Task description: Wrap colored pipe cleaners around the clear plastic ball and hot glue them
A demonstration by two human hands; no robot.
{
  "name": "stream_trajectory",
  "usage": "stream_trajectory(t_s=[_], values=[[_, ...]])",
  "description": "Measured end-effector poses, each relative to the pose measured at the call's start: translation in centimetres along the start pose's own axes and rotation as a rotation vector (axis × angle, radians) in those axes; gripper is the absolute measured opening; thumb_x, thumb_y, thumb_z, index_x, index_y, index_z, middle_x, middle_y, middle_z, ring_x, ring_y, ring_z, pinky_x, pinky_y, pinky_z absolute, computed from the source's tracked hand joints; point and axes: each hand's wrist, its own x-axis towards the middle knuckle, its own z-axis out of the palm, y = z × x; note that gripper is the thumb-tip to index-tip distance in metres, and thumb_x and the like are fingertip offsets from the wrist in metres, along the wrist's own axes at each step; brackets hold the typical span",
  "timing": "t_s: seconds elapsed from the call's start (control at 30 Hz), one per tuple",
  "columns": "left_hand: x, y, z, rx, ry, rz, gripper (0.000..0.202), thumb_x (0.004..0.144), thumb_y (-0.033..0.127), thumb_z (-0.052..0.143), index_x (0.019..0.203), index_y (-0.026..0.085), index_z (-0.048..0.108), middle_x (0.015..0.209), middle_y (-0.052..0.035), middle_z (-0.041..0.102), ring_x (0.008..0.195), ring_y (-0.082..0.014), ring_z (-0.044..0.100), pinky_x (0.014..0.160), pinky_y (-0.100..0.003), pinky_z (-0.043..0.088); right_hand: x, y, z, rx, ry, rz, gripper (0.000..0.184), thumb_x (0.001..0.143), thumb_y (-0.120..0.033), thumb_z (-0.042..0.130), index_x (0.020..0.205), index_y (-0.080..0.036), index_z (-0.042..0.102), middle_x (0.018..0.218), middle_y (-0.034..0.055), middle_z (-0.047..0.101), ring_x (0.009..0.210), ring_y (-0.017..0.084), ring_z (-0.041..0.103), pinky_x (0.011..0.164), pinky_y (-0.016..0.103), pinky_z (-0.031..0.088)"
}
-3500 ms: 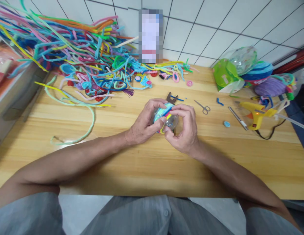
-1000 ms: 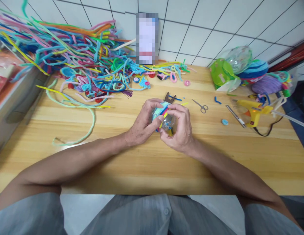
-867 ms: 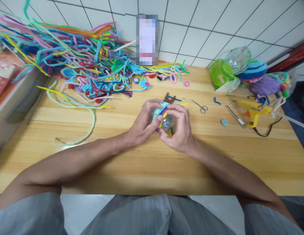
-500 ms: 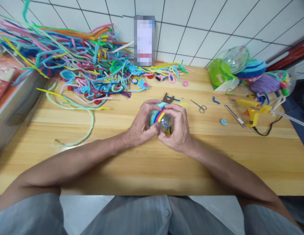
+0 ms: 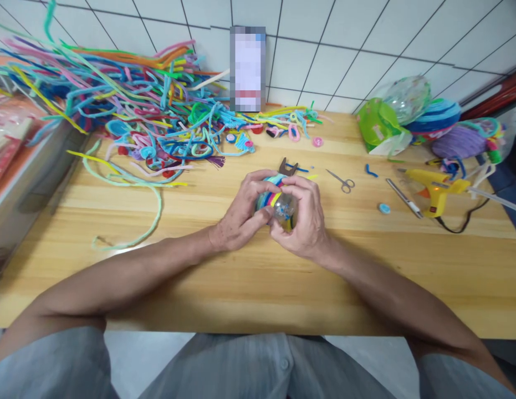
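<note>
Between my two hands is a clear plastic bottle piece [image 5: 284, 206], banded with blue, pink, yellow and light-blue pipe cleaners. My left hand [image 5: 245, 213] wraps its left side, with the thumb resting on the bands. Around the right side curls my right hand [image 5: 304, 217], its fingertips pressing the top of the bands. Much of the bottle piece is hidden by my fingers. Just beyond it lie the dark jaws of pliers [image 5: 287, 166] and a short blue pipe cleaner [image 5: 301, 169].
A big heap of pipe cleaners [image 5: 137, 111] fills the back left. Against the tiled wall leans a blurred phone [image 5: 248, 69]. Rightward lie scissors [image 5: 343, 182], a utility knife [image 5: 404, 198], a light-blue button-like piece [image 5: 384, 208] and a yellow glue gun [image 5: 438, 188], before wrapped ball shapes [image 5: 434, 119].
My view has shifted slightly, so the table items sit a little further right. Both hands keep their grip on the bottle piece, with only small finger movement.
</note>
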Motion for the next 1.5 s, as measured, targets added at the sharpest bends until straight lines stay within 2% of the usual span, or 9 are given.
stream_trajectory(t_s=[0.2, 0.47, 0.93, 1.17, 1.5], values=[[0.2, 0.3, -0.3, 0.032, -0.025, 0.012, 0.025, 0.115, 0.037, 0.051, 0.138, 0.029, 0.058, 0.155, -0.0115, 0.054, 0.152, -0.0278, 0.053, 0.128, -0.056, 0.05, 0.0, 0.0, -0.1, 0.004, 0.001, -0.008, 0.061, 0.085, -0.027, 0.073, 0.142, -0.021, 0.052, 0.135, 0.0192, 0.065, 0.127, 0.037, 0.067, 0.106, 0.063, 0.062], [0.2, 0.2, -0.5, 0.091, -0.059, 0.012, 0.029, 0.112, 0.031, 0.05, 0.14, 0.03, 0.057, 0.156, -0.0114, 0.054, 0.152, -0.0299, 0.052, 0.127, -0.059, 0.049, 0.0, 0.0, 0.0, 0.012, 0.0, 0.002, 0.06, 0.087, -0.027, 0.073, 0.143, -0.022, 0.052, 0.136, 0.0185, 0.065, 0.128, 0.037, 0.067, 0.106, 0.063, 0.061], [0.8, 0.0, -0.6, 0.06, -0.056, -0.013, 0.028, 0.115, 0.044, 0.049, 0.137, 0.028, 0.058, 0.151, -0.0121, 0.057, 0.15, -0.029, 0.053, 0.127, -0.055, 0.048, 0.1, 0.3, 0.3, 0.057, 0.006, 0.044, 0.061, 0.087, -0.026, 0.074, 0.143, -0.024, 0.05, 0.138, 0.0174, 0.063, 0.129, 0.037, 0.065, 0.108, 0.063, 0.06], [0.9, 0.2, -1.2, 0.069, -0.1, -0.025, 0.029, 0.115, 0.044, 0.049, 0.138, 0.027, 0.058, 0.151, -0.0129, 0.058, 0.151, -0.0292, 0.052, 0.128, -0.055, 0.048, 0.2, 0.5, 0.3, 0.072, 0.004, 0.02, 0.062, 0.088, -0.032, 0.077, 0.143, -0.022, 0.05, 0.137, 0.0189, 0.064, 0.129, 0.036, 0.066, 0.107, 0.061, 0.061], [1.1, 0.2, -1.6, 0.129, -0.09, 0.032, 0.028, 0.11, 0.037, 0.059, 0.136, 0.027, 0.059, 0.148, -0.0141, 0.061, 0.145, -0.029, 0.059, 0.121, -0.054, 0.054, 0.1, 0.5, 0.0, 0.05, -0.021, 0.019, 0.063, 0.087, -0.028, 0.073, 0.145, -0.023, 0.049, 0.138, 0.0184, 0.065, 0.13, 0.037, 0.067, 0.107, 0.063, 0.061]])
